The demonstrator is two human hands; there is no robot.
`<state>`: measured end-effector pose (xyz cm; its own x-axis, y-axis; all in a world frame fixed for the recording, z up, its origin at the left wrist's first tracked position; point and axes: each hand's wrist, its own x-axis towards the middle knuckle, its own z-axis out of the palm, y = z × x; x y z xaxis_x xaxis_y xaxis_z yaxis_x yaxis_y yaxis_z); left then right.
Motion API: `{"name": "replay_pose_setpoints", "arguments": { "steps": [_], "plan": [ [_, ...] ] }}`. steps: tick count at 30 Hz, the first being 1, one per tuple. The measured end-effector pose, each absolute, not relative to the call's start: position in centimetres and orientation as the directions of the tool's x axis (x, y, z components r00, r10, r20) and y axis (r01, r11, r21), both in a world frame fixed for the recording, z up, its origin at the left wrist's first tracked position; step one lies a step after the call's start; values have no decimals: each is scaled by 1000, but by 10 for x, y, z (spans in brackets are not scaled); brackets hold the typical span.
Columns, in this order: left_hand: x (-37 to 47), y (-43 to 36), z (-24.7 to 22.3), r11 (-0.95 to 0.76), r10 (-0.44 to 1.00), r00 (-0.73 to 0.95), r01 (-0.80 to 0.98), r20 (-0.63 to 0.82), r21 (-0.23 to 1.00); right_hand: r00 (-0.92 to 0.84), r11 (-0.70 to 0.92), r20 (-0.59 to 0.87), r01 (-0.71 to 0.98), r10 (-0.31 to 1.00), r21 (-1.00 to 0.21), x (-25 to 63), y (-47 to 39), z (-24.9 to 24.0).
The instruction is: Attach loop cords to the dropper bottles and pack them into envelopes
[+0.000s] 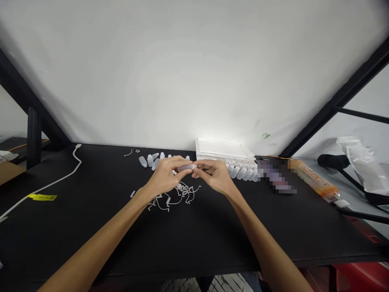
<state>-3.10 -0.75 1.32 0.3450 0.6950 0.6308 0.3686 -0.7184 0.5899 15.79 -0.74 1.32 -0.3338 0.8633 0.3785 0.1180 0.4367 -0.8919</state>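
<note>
My left hand is closed around a small translucent plastic bottle, held on its side just above the table. The fingers of my right hand pinch the bottle's neck end, and whether a separate cap is between them cannot be made out. Behind my left hand lie several loose bottles of the same kind, partly hidden by it. More bottles lie side by side in rows beyond my right hand. Below my hands, thin white bent tubes or strips are spread in a tangled heap.
A stack of white trays or sheets is against the wall on the black table. On the left runs a white cable with a yellow tag. An orange-and-clear packet and a blurred-out item lie right.
</note>
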Motion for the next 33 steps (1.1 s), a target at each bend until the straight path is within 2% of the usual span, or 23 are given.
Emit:
{"name": "replay_pose_setpoints", "arguments": {
  "steps": [9, 19, 25, 28, 33],
  "plan": [
    [-31, -6, 11, -778, 620, 334, 380, 710, 500, -301, 401, 380, 9, 875, -916, 153, -6, 5],
    [-29, -8, 9, -866, 436, 407, 433, 803, 251, -305, 271, 296, -122, 905, -955, 151, -9, 9],
    [-27, -7, 2, -891, 356, 433, 423, 828, 162, -333, 175, 209, -130, 919, -976, 155, -9, 15],
    [-28, -7, 3, -881, 392, 413, 426, 822, 206, -332, 207, 228, -96, 916, -974, 156, -7, 16],
    [-30, -6, 10, -787, 579, 322, 459, 749, 411, -284, 366, 357, -24, 890, -930, 157, -4, 14]
  ]
}}
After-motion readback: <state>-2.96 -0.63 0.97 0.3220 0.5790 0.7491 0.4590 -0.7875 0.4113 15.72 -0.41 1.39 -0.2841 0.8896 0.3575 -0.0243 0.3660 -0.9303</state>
